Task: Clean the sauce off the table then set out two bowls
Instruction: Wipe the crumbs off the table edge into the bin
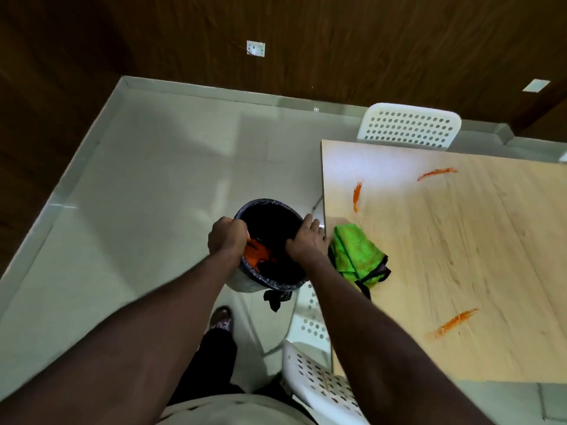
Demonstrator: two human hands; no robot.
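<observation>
The left hand [228, 237] curls its fingers [237, 223] over the bin [267, 204] at its left rim; the right hand [305, 240] pinches the right rim. A green cloth [357, 256] lies on the worktop [475, 256] at its left edge, with sauce streaks [356, 194] farther right.

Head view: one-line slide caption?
Left hand and right hand grip the bin rim; green cloth and three sauce smears lie on the table.

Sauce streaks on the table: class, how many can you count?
3 sauce streaks: one near the left edge, one farther back, one nearest the person. The green cloth or the frame's edge may hide more.
</observation>
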